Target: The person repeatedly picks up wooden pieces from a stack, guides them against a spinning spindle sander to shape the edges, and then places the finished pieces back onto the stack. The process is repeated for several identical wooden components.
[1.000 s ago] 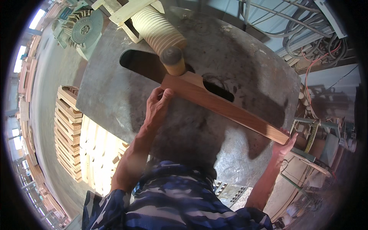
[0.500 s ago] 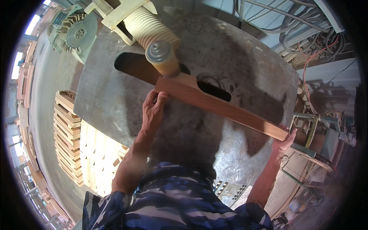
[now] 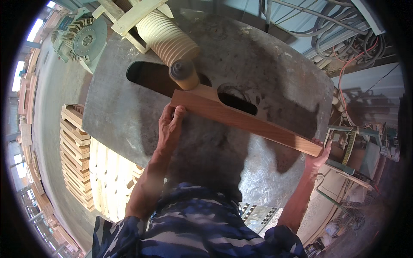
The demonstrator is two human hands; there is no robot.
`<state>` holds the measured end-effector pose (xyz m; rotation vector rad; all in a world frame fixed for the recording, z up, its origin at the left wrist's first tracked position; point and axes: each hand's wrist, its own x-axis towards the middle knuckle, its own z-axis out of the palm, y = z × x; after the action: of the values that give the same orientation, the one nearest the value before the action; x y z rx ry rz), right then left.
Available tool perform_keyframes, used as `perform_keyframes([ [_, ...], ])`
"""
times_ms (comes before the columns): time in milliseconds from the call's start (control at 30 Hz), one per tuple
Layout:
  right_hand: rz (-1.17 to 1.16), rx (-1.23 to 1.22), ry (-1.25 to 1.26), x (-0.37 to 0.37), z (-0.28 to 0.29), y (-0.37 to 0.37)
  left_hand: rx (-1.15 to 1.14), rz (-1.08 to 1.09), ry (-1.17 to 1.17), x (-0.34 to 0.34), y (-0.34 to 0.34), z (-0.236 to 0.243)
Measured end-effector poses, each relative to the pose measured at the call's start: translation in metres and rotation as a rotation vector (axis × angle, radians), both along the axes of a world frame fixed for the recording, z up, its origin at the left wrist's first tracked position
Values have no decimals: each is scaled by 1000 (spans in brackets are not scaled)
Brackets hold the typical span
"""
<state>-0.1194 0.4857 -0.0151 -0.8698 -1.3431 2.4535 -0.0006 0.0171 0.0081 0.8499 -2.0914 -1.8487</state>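
Observation:
A long reddish-brown wooden piece with a curved cut in its far edge lies slantwise over a grey metal table. My left hand grips its left end, thumb on the near face. At the right end, my right hand is closed around the tip, some fingers hidden behind the wood. The left part of the far edge touches, or nearly touches, an upright sanding spindle with a dark cap. Two slots are cut in the tabletop, a long slot and a shorter slot.
A ribbed hose in a wooden frame hangs behind the spindle. Stacked wooden pieces stand at the left, below a green machine with a disc. Coiled cables hang at the far right; a metal rack stands beside the table.
The spindle's cap has dropped lower and looks smaller and darker. The wooden piece and both hands have shifted very slightly left, with both grips kept.

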Motion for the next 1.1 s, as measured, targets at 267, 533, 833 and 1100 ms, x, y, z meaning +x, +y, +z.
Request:
perform_keyframes([
  [267,35,-15,20,-5,-7,7,-19,-13,-4,1,-3,-4],
  [533,42,30,55,-7,-9,7,-4,-19,-9,2,-5,-2],
  [833,92,63,56,-7,-9,13,-2,0,-55,0,-4,4],
  [1100,274,15,109,10,-18,32,-43,-132,-80,15,-21,5],
])
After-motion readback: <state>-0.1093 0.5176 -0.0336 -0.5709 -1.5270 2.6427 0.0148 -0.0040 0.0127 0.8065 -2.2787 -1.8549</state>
